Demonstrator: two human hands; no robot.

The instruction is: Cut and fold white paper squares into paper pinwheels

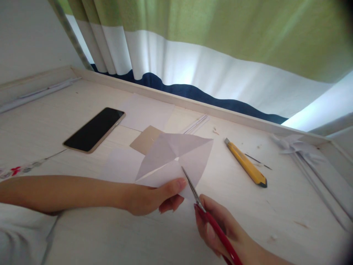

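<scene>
My left hand (164, 195) pinches the slit paper (176, 172), and my right hand (224, 216) holds the scissors (207, 216), their tips over the paper.

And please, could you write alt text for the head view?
The left hand holds a slit white paper square, the right hand red-handled metal scissors over it; a black-screened phone and a yellow utility knife lie on the white table.
</scene>
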